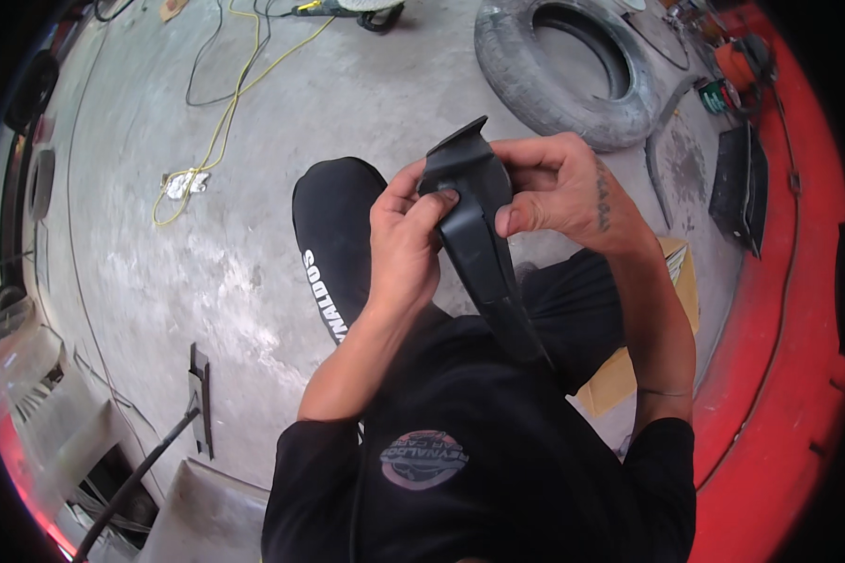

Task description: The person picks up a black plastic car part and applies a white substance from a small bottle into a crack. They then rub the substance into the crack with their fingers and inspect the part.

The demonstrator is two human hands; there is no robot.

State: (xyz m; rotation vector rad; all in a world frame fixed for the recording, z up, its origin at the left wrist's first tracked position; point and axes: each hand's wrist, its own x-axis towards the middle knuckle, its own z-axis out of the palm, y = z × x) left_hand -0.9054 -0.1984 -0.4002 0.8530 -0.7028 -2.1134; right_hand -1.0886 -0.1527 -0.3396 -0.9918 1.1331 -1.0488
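Head view: looks down on a person's left hand [408, 230] and right hand [573, 192], both on one long black part [480, 236] above the lap.
Left-hand grip: pinching, thumb pressed on the face of the part, fingers curled behind its left edge.
Right-hand grip: pinching too, thumb against the right edge, fingers reaching behind; their tips are hidden.
Part's place: directly between the two thumbs, touching both hands, so neither is nearer.
Long axis: from the broad flared end, just beyond the hands, back between them toward the body, slanting rightward. Whether the narrow end touches the dark clothing cannot be told.
Beyond the right hand: a tire [498, 80] lying on the floor and, farther right, a small container [718, 97] with a green and red label too small to read.
Right of the right hand: a curved dark panel [734, 192].
Shirt emblem [424, 460]: round, printed with lettering, on the body side of both hands.
Trouser lettering [312, 272]: bold and white, left of the left hand, partly covered.
Part's markings: no writing can be made out.
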